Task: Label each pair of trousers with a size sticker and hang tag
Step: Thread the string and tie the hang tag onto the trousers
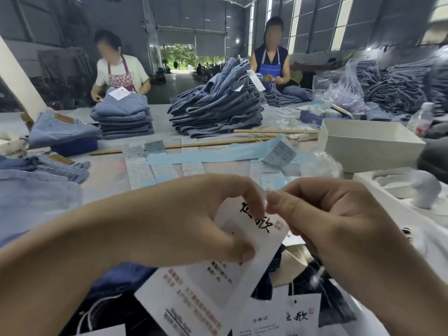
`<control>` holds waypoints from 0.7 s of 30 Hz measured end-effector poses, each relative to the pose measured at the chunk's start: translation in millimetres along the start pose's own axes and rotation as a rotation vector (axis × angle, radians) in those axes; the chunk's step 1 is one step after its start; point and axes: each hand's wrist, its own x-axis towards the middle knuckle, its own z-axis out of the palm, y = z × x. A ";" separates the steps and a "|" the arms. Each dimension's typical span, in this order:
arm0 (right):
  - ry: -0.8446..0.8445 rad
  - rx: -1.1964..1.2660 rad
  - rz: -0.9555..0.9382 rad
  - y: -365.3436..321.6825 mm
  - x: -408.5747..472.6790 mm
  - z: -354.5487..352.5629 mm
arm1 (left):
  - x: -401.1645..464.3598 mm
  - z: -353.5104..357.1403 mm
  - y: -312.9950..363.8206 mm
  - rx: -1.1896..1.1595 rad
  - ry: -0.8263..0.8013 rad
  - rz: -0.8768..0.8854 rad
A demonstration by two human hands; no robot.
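Both hands meet at the centre of the view, raised above the tabletop (106,173). The left hand (184,221) has its grip curled round a white hang tag (254,229) printed with black brush characters, thumb under the card near 6 o'clock and forefinger bent over its upper edge. The right hand (322,214) comes in from 4 o'clock with thumb and forefinger pressed together in a pinch at the tag's top corner, touching the left forefinger; what lies between those fingertips is too small and blurred to tell. Below the hands, toward 6 o'clock, more printed hang tags (278,316) lie over dark trousers (116,287) at the near edge. Strips of size stickers (140,168) on white and pale blue backing lie spread across the tabletop just past the hands, toward 12 o'clock. At 9 o'clock pale denim trousers (36,190) lie flat. Farther off at 11 o'clock stands a neat folded stack of jeans (123,117), with a person in a floral apron (118,73) behind it. A taller, looser heap of jeans (218,105) sits near 12 o'clock, and a person in a blue apron (271,66) works behind it. A white open box (371,146) stands at 2 o'clock.
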 end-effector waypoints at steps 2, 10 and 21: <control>0.022 0.012 0.027 3.4 -4.9 0.6 | -1.8 6.3 0.6 -0.019 0.001 -0.026; -0.007 -0.087 0.069 15.6 -26.6 0.3 | -13.4 25.6 8.7 0.129 0.016 -0.106; 0.067 -0.219 0.017 27.7 -38.2 10.9 | -8.0 33.9 24.5 0.400 0.105 -0.151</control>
